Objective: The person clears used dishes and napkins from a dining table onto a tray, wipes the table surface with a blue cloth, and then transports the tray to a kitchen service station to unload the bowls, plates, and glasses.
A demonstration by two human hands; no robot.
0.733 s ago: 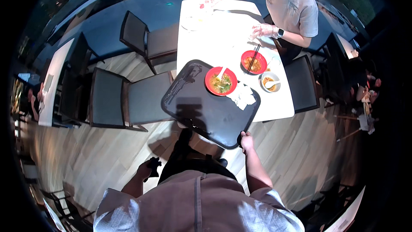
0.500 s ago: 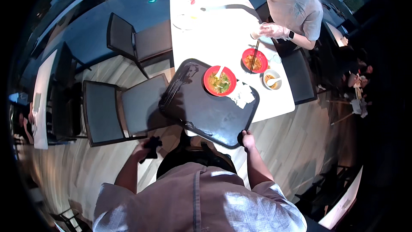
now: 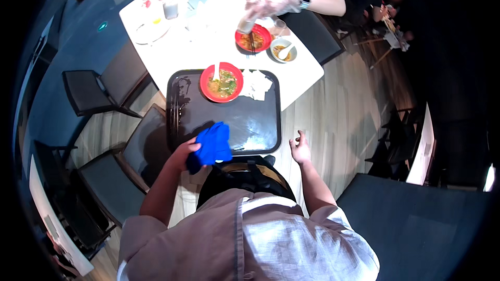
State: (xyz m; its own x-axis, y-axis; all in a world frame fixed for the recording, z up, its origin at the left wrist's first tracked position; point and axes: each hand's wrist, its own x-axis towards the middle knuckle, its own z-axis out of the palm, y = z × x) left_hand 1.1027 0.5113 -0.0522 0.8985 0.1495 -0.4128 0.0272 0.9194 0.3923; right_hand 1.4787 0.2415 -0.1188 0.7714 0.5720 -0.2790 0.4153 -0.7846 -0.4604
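Left hand: from my end I see the left hand [image 3: 183, 157] with its fingers pinching the cloth.
Cloth: the blue cloth [image 3: 214, 143] hangs bunched over the near left part of the tray; I cannot tell if it touches.
Right hand: the right hand [image 3: 300, 150] is just beside the tray, apart from it, its bare fingers loosely spread and half bent.
Tray: the black tray [image 3: 208, 117] lies partly on the white desk [image 3: 302, 75], its near side past the edge.
Soup bowl: I see the red soup bowl [image 3: 223, 83] at the tray's far side, spoon [image 3: 216, 71] inside, tissues [image 3: 256, 84] to its right.
Co-worker: a gloved hand [image 3: 273, 4] holds a cup [image 3: 246, 25] at another red bowl [image 3: 253, 39].
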